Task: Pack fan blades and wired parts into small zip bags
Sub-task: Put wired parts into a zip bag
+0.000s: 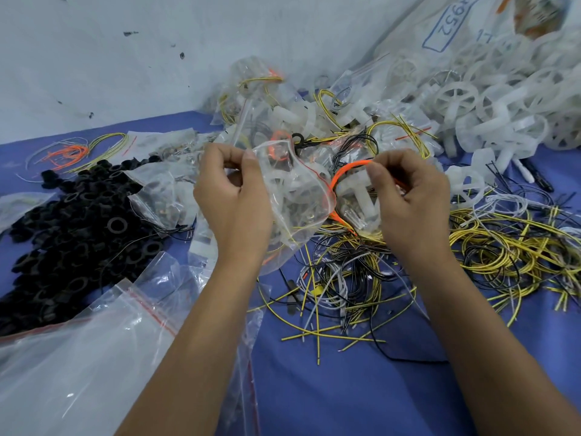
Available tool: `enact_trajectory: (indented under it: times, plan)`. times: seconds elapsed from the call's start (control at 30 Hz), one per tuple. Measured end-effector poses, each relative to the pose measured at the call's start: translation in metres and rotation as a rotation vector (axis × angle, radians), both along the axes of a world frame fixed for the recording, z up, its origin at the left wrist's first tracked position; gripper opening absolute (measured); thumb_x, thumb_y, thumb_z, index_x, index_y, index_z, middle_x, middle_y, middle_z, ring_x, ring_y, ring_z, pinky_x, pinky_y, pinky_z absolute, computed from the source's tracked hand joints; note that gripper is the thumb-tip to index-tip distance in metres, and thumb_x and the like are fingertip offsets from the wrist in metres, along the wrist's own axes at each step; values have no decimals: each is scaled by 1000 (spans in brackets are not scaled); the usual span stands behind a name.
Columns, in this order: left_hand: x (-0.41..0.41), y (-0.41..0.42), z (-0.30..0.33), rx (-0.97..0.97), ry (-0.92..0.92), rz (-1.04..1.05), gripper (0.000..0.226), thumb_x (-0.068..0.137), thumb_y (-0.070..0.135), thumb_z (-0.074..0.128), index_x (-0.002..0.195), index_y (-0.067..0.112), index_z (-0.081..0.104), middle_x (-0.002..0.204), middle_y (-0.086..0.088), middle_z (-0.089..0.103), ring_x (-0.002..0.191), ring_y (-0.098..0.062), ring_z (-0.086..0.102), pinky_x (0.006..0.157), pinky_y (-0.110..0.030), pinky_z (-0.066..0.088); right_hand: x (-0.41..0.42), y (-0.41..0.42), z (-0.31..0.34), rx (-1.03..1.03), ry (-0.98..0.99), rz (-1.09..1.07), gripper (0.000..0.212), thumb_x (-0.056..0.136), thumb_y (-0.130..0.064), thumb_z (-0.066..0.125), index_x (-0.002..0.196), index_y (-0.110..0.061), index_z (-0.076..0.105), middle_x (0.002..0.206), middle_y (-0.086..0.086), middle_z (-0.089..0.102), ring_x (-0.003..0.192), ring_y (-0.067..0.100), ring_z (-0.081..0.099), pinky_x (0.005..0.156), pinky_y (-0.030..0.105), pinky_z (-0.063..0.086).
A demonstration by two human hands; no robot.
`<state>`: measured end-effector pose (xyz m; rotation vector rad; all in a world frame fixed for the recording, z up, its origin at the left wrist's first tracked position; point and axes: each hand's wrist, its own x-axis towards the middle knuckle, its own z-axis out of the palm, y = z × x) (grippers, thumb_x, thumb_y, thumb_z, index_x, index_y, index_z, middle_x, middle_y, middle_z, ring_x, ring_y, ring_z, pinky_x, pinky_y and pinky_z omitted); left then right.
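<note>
My left hand (234, 196) grips a small clear zip bag (295, 196) with a red seal line, holding its mouth open toward the right. My right hand (408, 196) pinches an orange wire loop (345, 173) and holds a white fan blade (358, 190) at the bag's mouth. Something white shows inside the bag, blurred by the plastic. Both hands hover above the blue table (345, 388).
Black rings (72, 240) are heaped at left. Empty zip bags (94, 357) lie at front left. Tangled yellow, black and white wires (471, 247) spread to the right. Filled bags (261, 99) and white fan blades (503, 105) pile against the back wall.
</note>
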<state>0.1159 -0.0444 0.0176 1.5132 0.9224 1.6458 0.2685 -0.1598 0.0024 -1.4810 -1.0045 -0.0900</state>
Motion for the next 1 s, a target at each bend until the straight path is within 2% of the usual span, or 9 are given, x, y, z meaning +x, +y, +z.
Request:
enact_trajectory:
  times: [0.13,0.2,0.37,0.53,0.6,0.73,0.83,0.93,1.0]
  plan:
    - [1,2,-5,14,40,10,21,93,15,61,77,26,53,71,13,55,59,-13,53,59,-32,48,2,-2,4,181,187,20,13,99,-22,63,87,-21,65,67,-4,54,56,12,44,51,32,38]
    - [2,2,-7,33,69,11,19,93,14,62,78,24,54,71,15,55,59,-4,50,60,-24,44,6,-4,7,306,337,9,13,100,-20,62,88,-17,63,63,-4,51,51,14,41,47,28,37]
    - [4,1,-10,35,145,-40,12,88,16,65,82,23,57,73,20,60,56,-7,53,58,-26,43,20,-9,17,526,753,83,18,102,-17,60,85,-13,59,61,-1,48,51,10,40,48,23,37]
    - [11,-9,-10,77,456,-306,20,82,10,74,83,27,63,81,12,63,58,-11,55,59,-28,48,25,-13,19,647,974,283,19,105,-15,54,87,-12,59,71,-1,49,59,8,40,47,16,34]
    - [17,-20,-8,49,404,-477,15,85,23,76,96,27,67,90,7,65,63,-9,56,63,-25,50,25,-13,20,601,921,322,20,104,-12,54,85,-13,59,71,-1,50,59,7,41,47,17,34]
    - [30,-38,-2,73,319,-628,37,87,41,75,122,34,63,97,3,61,68,-5,56,65,-20,49,12,-7,18,372,630,398,22,102,-7,56,82,-14,61,65,6,47,51,12,37,45,22,31]
    - [32,-42,-2,73,405,-616,2,93,27,70,93,30,70,69,8,65,53,-7,59,53,-25,50,6,-5,15,307,560,490,17,101,-7,56,84,-11,58,67,11,39,51,14,31,45,22,28]
    - [30,-42,0,-70,197,-688,19,102,14,61,86,7,69,62,-2,68,45,-15,61,44,-27,52,7,-6,15,285,557,453,15,100,-12,58,85,-12,58,69,12,41,52,16,33,48,27,26]
    - [28,-40,8,-92,9,-705,20,103,9,59,87,5,69,67,0,70,49,-12,63,47,-22,52,9,-6,15,281,557,429,14,99,-14,57,85,-12,57,72,10,47,56,16,40,52,30,30]
